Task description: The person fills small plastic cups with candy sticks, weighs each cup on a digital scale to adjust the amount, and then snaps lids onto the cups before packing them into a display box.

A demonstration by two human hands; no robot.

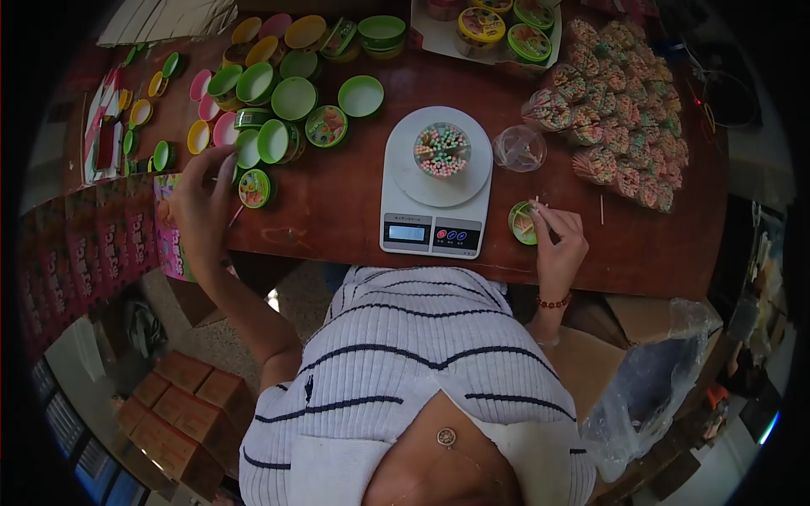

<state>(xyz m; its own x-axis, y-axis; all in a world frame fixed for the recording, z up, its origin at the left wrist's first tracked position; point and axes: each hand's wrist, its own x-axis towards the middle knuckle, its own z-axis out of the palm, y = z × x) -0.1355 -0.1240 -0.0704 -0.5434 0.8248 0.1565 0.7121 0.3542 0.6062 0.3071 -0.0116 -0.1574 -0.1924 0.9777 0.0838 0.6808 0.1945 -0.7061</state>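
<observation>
Green lids [278, 97] lie heaped at the upper left, the left hand [201, 207] just below them with fingers spread loosely over a printed lid [255, 188], then the scale [434, 221] carrying a filled tub [442, 150] at centre, and right of it the right hand [557, 240] pinching thin sticks [537, 205] over a small lid [522, 223].

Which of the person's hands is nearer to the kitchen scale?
The right hand is nearer, just beside the kitchen scale and touching a small green lid. The left hand is farther off, by the green tubs.
</observation>
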